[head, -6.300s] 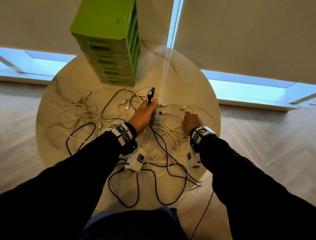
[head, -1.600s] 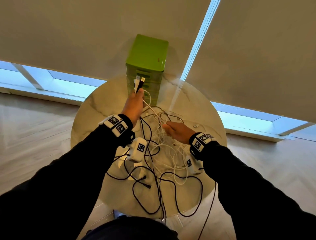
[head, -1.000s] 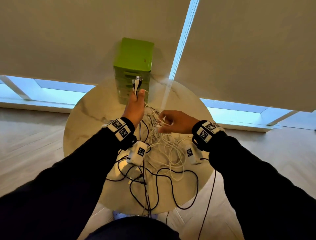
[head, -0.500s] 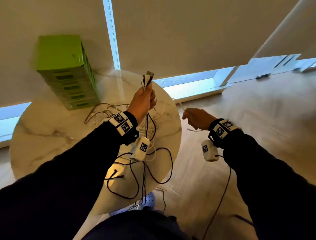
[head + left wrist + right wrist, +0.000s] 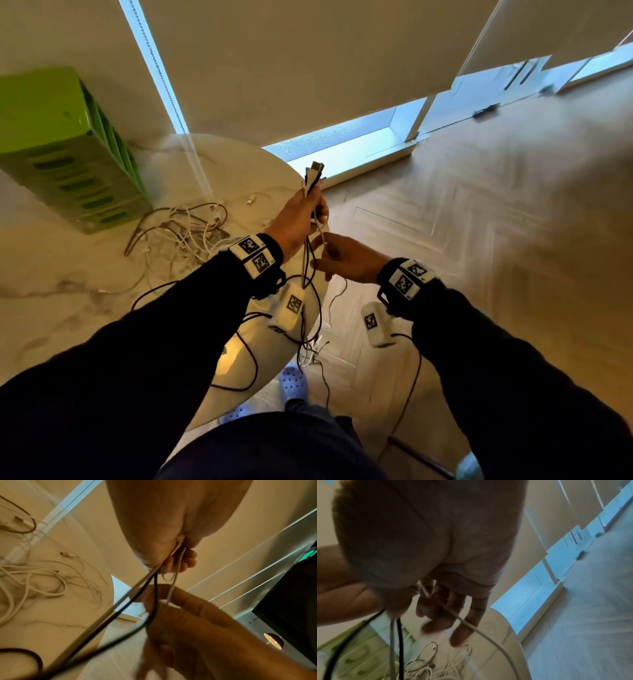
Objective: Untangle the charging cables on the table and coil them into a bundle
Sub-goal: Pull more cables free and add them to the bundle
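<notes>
While the left hand [image 5: 298, 219] stays raised beyond the edge of the round marble table [image 5: 61, 308], its fingers are wrapped around a bunch of black and white cables [image 5: 310, 260], plug ends sticking up. Just beside it, the right hand [image 5: 346, 260] pinches one white cable [image 5: 172, 588]. More tangled cables [image 5: 178, 233] lie on the table near the green drawer unit [image 5: 65, 154].
</notes>
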Tool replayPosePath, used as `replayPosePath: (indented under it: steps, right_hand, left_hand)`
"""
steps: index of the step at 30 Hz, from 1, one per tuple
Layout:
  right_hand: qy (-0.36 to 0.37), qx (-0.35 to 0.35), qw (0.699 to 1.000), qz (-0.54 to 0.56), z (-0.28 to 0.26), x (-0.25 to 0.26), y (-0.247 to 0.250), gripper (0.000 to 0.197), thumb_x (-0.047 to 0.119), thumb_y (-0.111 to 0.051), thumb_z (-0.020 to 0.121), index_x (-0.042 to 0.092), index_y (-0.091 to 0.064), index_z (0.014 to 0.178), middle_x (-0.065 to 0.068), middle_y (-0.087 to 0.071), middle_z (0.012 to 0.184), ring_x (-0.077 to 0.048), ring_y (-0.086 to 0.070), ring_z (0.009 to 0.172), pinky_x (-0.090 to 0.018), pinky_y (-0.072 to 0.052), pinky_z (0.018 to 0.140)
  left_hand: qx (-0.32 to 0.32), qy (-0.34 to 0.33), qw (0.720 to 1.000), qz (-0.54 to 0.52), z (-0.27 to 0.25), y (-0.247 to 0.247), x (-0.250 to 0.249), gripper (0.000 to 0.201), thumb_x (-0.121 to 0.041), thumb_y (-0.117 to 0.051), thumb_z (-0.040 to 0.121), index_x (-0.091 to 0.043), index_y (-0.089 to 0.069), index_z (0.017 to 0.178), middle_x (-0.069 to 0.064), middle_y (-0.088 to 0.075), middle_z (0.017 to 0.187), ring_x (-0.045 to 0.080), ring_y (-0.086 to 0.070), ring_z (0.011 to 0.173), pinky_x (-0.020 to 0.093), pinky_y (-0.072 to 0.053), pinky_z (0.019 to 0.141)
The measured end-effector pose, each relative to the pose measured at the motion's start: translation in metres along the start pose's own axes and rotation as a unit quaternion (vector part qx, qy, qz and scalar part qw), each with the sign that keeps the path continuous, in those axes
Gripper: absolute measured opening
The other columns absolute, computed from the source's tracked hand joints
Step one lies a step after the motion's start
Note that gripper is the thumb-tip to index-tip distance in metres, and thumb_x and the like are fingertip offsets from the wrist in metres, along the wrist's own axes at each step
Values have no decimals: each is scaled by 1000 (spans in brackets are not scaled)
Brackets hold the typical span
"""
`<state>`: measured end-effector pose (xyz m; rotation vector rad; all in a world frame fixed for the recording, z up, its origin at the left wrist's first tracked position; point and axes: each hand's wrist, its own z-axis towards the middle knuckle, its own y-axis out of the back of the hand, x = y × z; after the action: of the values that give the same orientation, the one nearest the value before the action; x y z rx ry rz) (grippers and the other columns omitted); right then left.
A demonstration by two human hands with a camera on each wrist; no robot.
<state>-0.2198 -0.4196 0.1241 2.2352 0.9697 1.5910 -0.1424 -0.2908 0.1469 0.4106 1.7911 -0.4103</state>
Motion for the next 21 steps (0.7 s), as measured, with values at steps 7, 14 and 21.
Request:
replayPosePath:
  steps: [7, 14, 21]
  right_hand:
    - [-4, -147, 981, -123, -29, -27, 36, 34, 36, -32, 108, 23, -57, 88, 5, -63, 85, -14, -58, 76, -33, -45, 79]
    - [-229, -12, 952, -201, -27, -91, 38, 61, 35, -65, 92, 28, -37, 147, -4, -59, 137, -24, -56, 122, -41, -43, 106]
    - [-26, -21, 996, -81, 7, -4, 6, 46, 37, -54, 100, 24, -40, 142, -6, -68, 108, -18, -63, 101, -32, -47, 91]
  left_hand:
    - [-47, -22, 998, 20, 9, 11, 4, 29, -41, -33, 109, -36, -53, 89, 0, -48, 82, 12, -37, 67, 26, -32, 62]
    - [-14, -12, 994, -111, 5, 17, 0, 35, -31, -33, 111, -21, -50, 82, 0, -50, 76, 10, -40, 65, 21, -31, 57]
    - [18, -8, 996, -92, 7, 16, 4, 39, -37, -35, 109, -18, -53, 81, -3, -55, 76, 12, -45, 69, 22, -37, 63]
